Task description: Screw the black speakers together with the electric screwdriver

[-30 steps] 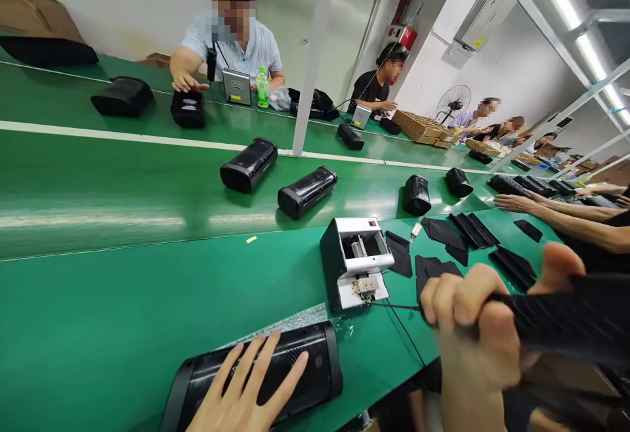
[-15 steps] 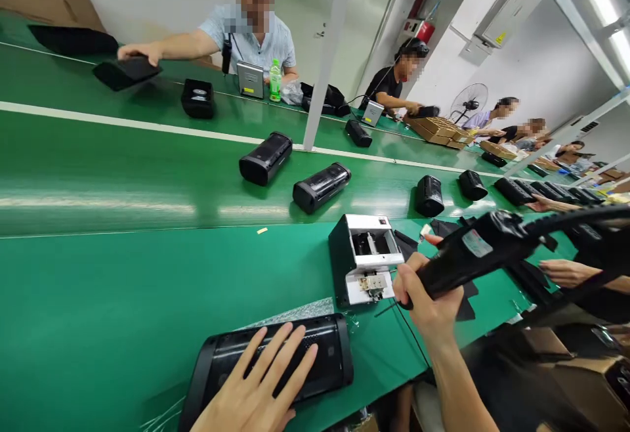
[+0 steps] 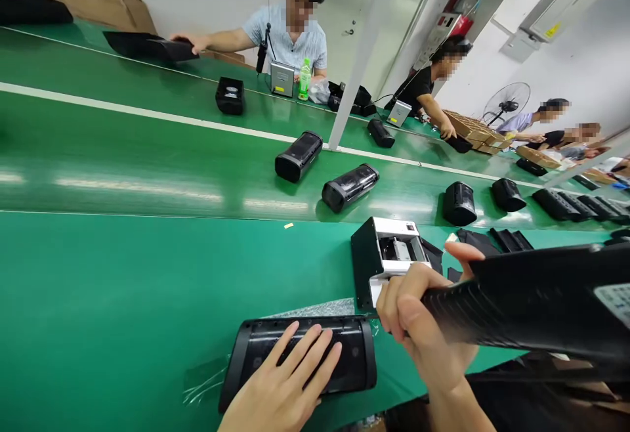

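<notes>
Left hand (image 3: 290, 379): fingers spread open, resting on the oblong glossy-black plastic housing (image 3: 352, 356) directly beneath them, apparently steadying it against the smooth green table (image 3: 123, 287). Right hand (image 3: 428, 340): fingers wrapped around the ribbed black cylindrical tool (image 3: 531, 304), apparently for control.

The left hand (image 3: 285, 387) is lying palm down, its fingers (image 3: 305, 348) fanning slightly apart, staying nearly straight and pointing forward and to the right. The right hand (image 3: 426, 335) is sitting higher in view, its fingers (image 3: 394, 295) bending into a firm grip while one digit is sticking up apart. The right forearm (image 3: 460, 411) is slanting up and leftward from the bottom edge.
</notes>
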